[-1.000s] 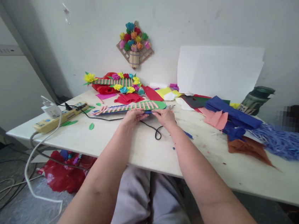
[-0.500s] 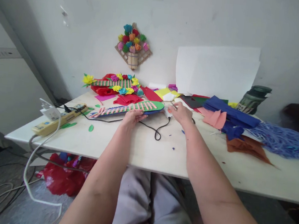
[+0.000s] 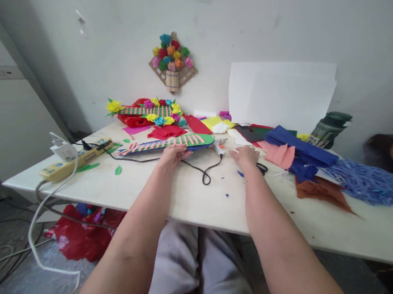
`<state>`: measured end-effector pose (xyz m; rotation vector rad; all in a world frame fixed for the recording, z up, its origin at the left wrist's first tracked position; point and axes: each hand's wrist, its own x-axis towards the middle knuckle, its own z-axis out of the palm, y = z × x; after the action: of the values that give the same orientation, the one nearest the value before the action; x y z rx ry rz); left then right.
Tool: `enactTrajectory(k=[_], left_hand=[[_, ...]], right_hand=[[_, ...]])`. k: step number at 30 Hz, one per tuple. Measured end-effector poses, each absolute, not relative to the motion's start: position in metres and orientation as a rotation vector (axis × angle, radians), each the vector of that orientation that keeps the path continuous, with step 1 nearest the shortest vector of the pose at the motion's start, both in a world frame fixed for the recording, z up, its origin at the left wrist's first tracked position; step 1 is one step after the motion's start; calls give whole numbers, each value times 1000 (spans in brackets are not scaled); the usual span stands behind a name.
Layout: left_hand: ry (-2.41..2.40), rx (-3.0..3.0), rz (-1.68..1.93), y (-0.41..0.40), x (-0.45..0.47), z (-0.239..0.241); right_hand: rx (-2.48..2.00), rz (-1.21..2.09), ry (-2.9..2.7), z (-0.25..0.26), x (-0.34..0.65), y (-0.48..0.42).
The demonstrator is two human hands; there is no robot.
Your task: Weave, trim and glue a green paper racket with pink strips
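My left hand is closed on the near edge of a long craft piece, green with pink strips woven in a lattice and blue along its lower side. The piece is tilted, its rounded green end to the right. My right hand rests low over the table, fingers apart, with nothing visible in it. Just left of it lies a white glue gun with an orange part and a black cord. Black scissor-like handles show beside the right wrist, the rest hidden.
A power strip with plugs lies at the left. Behind is a similar lattice piece with paper flowers. Coloured paper sheets, blue stringy material and a dark green bottle occupy the right. Green leaf shapes lie near the strip.
My right hand has moved away from beside the glue gun, slightly right and lower, and its fingers have spread. The black handles now show more. My left hand keeps its hold.
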<state>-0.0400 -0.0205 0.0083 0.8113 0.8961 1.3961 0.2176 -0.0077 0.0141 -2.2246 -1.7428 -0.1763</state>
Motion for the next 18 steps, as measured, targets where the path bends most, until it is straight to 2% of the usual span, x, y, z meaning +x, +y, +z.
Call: enactTrajectory(k=[6, 18], left_hand=[[872, 826, 1448, -20, -40, 7], [821, 835, 1694, -20, -40, 11]], right_hand=[[-1894, -258, -1942, 12, 183, -9], [-2011, -182, -1985, 6, 154, 6]])
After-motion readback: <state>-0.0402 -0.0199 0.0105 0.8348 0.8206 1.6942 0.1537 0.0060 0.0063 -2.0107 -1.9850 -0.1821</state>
